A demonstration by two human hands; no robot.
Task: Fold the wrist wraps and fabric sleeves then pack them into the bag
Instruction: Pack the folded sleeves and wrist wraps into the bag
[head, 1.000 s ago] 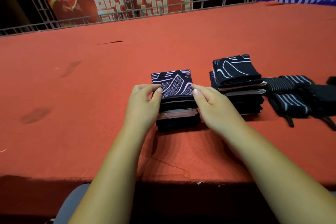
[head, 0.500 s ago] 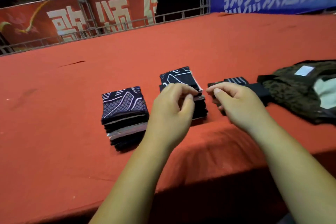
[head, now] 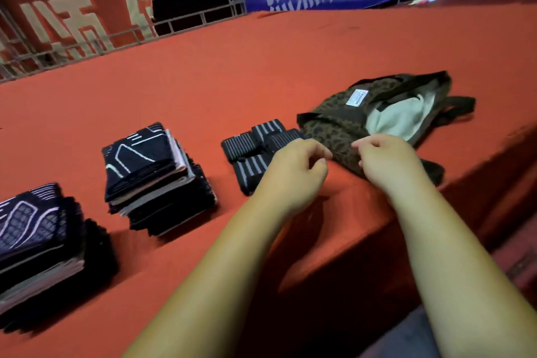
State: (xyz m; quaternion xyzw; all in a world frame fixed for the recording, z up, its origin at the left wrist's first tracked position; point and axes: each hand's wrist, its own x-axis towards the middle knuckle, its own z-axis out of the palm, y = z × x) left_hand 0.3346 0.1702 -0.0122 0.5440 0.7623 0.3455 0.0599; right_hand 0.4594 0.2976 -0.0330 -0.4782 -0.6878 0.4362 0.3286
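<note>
Wrist wraps (head: 250, 145) lie in a small cluster on the counter (head: 261, 67), just left of the bag (head: 334, 125). They are black with thin pale stripes, folded short and lying against one another. Fabric sleeves are folded into two square stacks further left. The middle stack (head: 151, 166) is dark with white angular line patterns on top, and pale layers show along its side. The left stack (head: 32, 229) is partly cut off by the frame edge and carries a white grid-and-line pattern on top.

The bag lies flat on its side near the counter's front edge. Its outer fabric is olive-brown with a dark spotted print, and a white label (head: 356, 97) is sewn near the rim. Dark straps (head: 459, 104) trail to the right. The mouth gapes and exposes a pale lining (head: 398, 118); no contents are visible inside.

The left grip (head: 296, 168), a bare hand, hovers over the near end of the wrist wraps with fingers loosely curled and nothing between them. The right grip (head: 386, 163) sits at the bag's near rim with fingers curled; whether it pinches the fabric cannot be told.

The counter is covered in red cloth.
</note>
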